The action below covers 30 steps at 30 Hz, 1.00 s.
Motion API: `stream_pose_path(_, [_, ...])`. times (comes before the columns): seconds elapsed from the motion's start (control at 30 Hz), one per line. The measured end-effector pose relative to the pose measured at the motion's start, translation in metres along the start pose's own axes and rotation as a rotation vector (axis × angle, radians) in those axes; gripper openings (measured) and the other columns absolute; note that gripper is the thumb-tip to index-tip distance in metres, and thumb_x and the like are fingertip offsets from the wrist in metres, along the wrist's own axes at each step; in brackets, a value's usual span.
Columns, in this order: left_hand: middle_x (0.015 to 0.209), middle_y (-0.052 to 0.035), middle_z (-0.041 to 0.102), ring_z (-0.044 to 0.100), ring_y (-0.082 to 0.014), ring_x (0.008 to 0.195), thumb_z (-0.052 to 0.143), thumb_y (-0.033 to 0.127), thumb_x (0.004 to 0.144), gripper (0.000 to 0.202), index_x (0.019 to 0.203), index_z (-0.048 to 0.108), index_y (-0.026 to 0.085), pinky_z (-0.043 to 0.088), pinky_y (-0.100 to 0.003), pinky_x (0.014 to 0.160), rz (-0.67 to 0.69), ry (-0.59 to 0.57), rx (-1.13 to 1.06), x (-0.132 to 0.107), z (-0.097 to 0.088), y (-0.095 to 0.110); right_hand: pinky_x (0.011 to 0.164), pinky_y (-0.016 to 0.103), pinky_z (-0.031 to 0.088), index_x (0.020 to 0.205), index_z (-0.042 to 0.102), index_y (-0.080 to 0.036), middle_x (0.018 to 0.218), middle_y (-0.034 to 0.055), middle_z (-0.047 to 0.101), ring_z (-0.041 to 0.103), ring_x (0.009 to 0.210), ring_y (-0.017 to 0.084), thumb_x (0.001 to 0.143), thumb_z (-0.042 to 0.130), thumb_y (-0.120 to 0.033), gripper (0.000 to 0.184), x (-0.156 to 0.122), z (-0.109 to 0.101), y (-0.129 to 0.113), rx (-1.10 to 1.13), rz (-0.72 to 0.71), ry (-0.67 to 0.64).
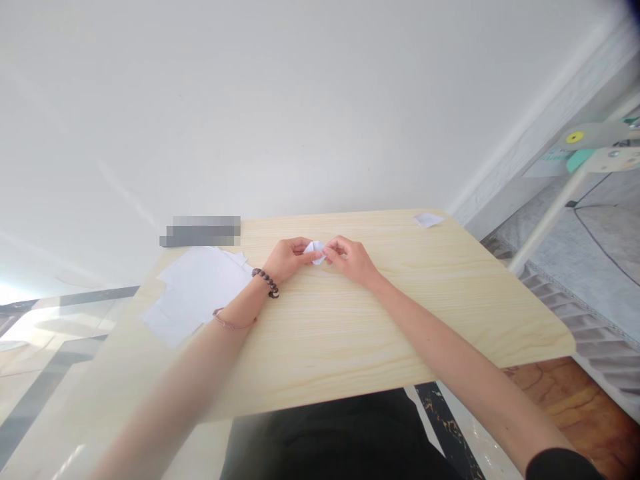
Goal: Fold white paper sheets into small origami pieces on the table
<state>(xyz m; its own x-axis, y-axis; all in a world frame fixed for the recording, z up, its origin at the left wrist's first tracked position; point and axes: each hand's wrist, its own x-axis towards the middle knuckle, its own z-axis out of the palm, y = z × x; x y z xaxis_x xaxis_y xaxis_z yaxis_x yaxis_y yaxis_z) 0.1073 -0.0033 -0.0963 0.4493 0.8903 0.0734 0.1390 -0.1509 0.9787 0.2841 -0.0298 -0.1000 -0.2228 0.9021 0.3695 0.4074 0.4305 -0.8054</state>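
Note:
A small folded piece of white paper (315, 252) is held between my two hands above the middle of the table. My left hand (294, 259) pinches its left side, with the thumb lying across the front. At the right edge of the paper, the fingertips of my right hand (347, 257) are pressed together on it. Parts of the folded paper are covered by my fingers, so its full shape is hidden.
Loose white paper sheets (193, 290) lie overlapping on the left of the wooden table (320, 340). Another folded white paper (428, 219) rests at the far right corner. A blurred-out dark object (203, 231) is at the back left. Behind the table stands a wall.

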Motion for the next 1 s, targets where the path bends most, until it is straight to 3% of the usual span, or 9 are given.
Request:
stream_pose_path(0.17, [0.079, -0.0060, 0.066, 0.059, -0.0201, 0.076, 0.065, 0.046, 0.060, 0.044, 0.089, 0.062, 0.012, 0.045, -0.028, 0.064, -0.060, -0.042, 0.101, -0.002, -0.002, 0.000, 0.064, 0.025, 0.045, 0.074, 0.052, -0.017, 0.066, 0.0017, 0.062, 0.058, 0.061, 0.012, 0.078, 0.047, -0.040, 0.024, 0.000, -0.001, 0.000, 0.076, 0.055, -0.006])
stream_pose_path(0.43, [0.073, -0.0042, 0.063, 0.056, -0.0150, 0.065, 0.062, 0.044, 0.063, 0.040, 0.086, 0.063, 0.011, 0.041, -0.024, 0.057, -0.010, -0.060, 0.141, -0.001, -0.001, 0.001, 0.060, 0.023, 0.045, 0.075, 0.052, -0.017, 0.065, 0.0002, 0.059, 0.057, 0.059, 0.011, 0.077, 0.046, -0.042, 0.025, 0.001, -0.001, 0.001, 0.133, 0.103, -0.080])
stream_pose_path(0.7, [0.053, 0.0027, 0.052, 0.037, -0.0063, 0.046, 0.059, 0.047, 0.064, 0.036, 0.071, 0.066, 0.012, 0.025, -0.019, 0.044, 0.022, -0.073, 0.328, -0.002, 0.004, 0.007, 0.059, 0.023, 0.044, 0.076, 0.055, -0.018, 0.072, 0.0001, 0.059, 0.056, 0.062, 0.011, 0.080, 0.042, -0.041, 0.026, 0.001, 0.001, 0.001, 0.059, 0.009, -0.083])
stream_pose_path(1.0, [0.048, 0.0028, 0.046, 0.027, -0.0057, 0.043, 0.044, 0.053, 0.075, 0.047, 0.064, 0.065, 0.013, 0.020, -0.021, 0.043, 0.068, -0.095, 0.384, -0.007, 0.002, 0.012, 0.058, 0.023, 0.044, 0.078, 0.054, -0.018, 0.071, 0.0002, 0.058, 0.055, 0.061, 0.010, 0.080, 0.043, -0.040, 0.024, 0.001, -0.001, 0.002, 0.142, 0.024, -0.093])
